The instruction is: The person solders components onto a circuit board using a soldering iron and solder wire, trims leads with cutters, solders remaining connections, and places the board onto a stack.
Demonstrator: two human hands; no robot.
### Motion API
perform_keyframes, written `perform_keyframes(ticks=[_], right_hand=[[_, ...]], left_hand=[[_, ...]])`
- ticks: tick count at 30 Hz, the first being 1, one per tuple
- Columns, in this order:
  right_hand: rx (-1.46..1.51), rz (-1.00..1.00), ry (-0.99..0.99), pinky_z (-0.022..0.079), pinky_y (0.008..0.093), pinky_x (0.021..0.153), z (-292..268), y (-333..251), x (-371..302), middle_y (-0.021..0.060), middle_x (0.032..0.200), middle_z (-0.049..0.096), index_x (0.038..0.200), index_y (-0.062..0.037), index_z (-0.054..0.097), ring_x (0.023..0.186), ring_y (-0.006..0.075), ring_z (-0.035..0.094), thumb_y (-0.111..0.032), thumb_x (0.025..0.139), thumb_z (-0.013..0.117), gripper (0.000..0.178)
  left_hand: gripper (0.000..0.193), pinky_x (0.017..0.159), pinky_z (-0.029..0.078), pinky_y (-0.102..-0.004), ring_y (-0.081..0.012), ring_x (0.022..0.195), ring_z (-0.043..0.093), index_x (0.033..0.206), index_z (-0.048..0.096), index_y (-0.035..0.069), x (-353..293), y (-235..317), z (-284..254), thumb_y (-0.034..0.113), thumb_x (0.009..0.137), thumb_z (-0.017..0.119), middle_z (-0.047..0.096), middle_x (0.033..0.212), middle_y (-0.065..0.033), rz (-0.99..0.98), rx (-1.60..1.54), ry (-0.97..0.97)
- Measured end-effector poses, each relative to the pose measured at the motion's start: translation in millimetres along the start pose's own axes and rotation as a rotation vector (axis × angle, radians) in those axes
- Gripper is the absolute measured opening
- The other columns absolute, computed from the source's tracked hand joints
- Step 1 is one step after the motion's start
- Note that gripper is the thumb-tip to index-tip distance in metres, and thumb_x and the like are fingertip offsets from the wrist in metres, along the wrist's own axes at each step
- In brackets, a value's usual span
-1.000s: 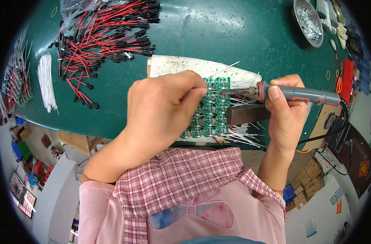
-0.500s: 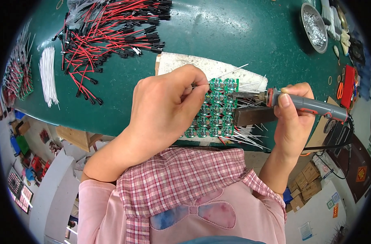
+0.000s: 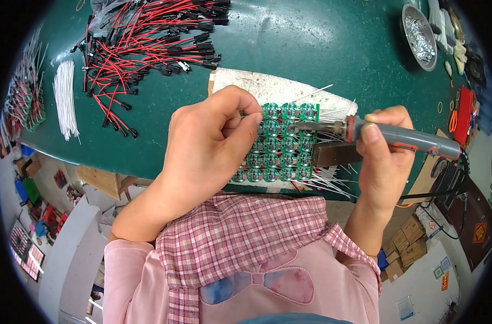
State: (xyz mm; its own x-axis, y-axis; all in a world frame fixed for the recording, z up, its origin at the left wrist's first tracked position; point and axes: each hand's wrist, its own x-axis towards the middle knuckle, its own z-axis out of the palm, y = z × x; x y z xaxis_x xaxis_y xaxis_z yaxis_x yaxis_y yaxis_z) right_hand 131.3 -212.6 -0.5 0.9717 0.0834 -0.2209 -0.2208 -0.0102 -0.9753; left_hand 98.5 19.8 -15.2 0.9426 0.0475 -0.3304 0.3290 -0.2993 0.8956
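Observation:
A panel of small green circuit boards [image 3: 289, 144] lies on a stained white board [image 3: 240, 81] on the bench. My right hand [image 3: 385, 156] grips a grey and orange soldering iron [image 3: 413, 139], its tip over the panel's second row from the far side. At the panel's far left, my left hand [image 3: 208, 135] is closed in a pinch on a thin wire, only a short piece of which shows; whether it is solder cannot be seen. This hand hides part of the panel's left side. White wires [image 3: 332, 183] stick out from the panel's right and near right.
Red and black connector leads [image 3: 148, 38] are heaped at the far left, beside a bundle of white wires [image 3: 66, 100]. A dark block [image 3: 337, 154] adjoins the panel's right edge. A metal bowl [image 3: 433, 59] holds silvery bits at far right, with orange-handled scissors [image 3: 453, 121] nearer.
My left hand has shifted left, away from the panel's middle, uncovering more boards. The iron's tip has moved left over the same row, my right hand following slightly.

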Motion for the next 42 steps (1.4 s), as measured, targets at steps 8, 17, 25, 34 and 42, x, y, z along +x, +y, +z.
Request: perform_keyframes(ticks=[8, 17, 25, 34, 42], right_hand=[[0.030, 0.028, -0.030, 0.044, 0.0190, 0.071, 7, 5, 1, 0.0019, 0.088, 0.062, 0.097, -0.0039, 0.055, 0.078, 0.0045, 0.056, -0.003, 0.086, 0.068, 0.017], [0.037, 0.039, -0.039, 0.044, 0.0184, 0.069, 7, 6, 6, 0.0012, 0.088, 0.061, 0.097, -0.0046, 0.056, 0.078, 0.0043, 0.056, -0.003, 0.085, 0.070, 0.018], [0.030, -0.013, 0.033, 0.039, 0.0173, 0.067, -6, 0, 2, 0.0003, 0.089, 0.057, 0.096, -0.0043, 0.055, 0.077, 0.0033, 0.050, -0.002, 0.085, 0.068, 0.017], [0.031, 0.034, -0.060, 0.044, 0.0200, 0.073, 22, 1, 0, 0.0024, 0.088, 0.062, 0.096, -0.0032, 0.056, 0.080, 0.0056, 0.056, -0.002, 0.084, 0.070, 0.018], [0.076, 0.062, -0.076, 0.047, 0.0203, 0.072, 26, 6, 3, 0.0045, 0.089, 0.064, 0.097, -0.0027, 0.055, 0.080, 0.0071, 0.060, 0.000, 0.085, 0.068, 0.018]], left_hand=[[0.002, 0.049, 0.027, -0.0182, 0.0008, 0.057, 0.035, 0.089, 0.061, -0.001, 1, 2, 0, -0.002, 0.088, 0.062, 0.045, 0.061, 0.0078, 0.018, 0.069, -0.057], [0.003, 0.045, 0.039, -0.0325, -0.0206, 0.044, 0.053, 0.082, 0.063, 0.007, 4, -1, 7, 0.006, 0.080, 0.065, 0.053, 0.052, -0.0081, 0.058, 0.176, -0.010], [0.002, 0.048, 0.024, -0.0185, 0.0016, 0.057, 0.033, 0.090, 0.062, -0.001, -4, 0, -13, -0.001, 0.088, 0.062, 0.045, 0.064, 0.0082, -0.013, 0.061, -0.017], [0.004, 0.049, 0.021, -0.0191, 0.0011, 0.056, 0.029, 0.088, 0.058, 0.001, -6, -4, -11, 0.000, 0.088, 0.061, 0.038, 0.062, 0.0100, -0.072, -0.057, -0.017], [0.004, 0.047, 0.022, -0.0198, 0.0009, 0.054, 0.031, 0.086, 0.058, 0.001, -5, -7, -10, -0.001, 0.087, 0.061, 0.039, 0.058, 0.0084, -0.035, -0.004, -0.018]])
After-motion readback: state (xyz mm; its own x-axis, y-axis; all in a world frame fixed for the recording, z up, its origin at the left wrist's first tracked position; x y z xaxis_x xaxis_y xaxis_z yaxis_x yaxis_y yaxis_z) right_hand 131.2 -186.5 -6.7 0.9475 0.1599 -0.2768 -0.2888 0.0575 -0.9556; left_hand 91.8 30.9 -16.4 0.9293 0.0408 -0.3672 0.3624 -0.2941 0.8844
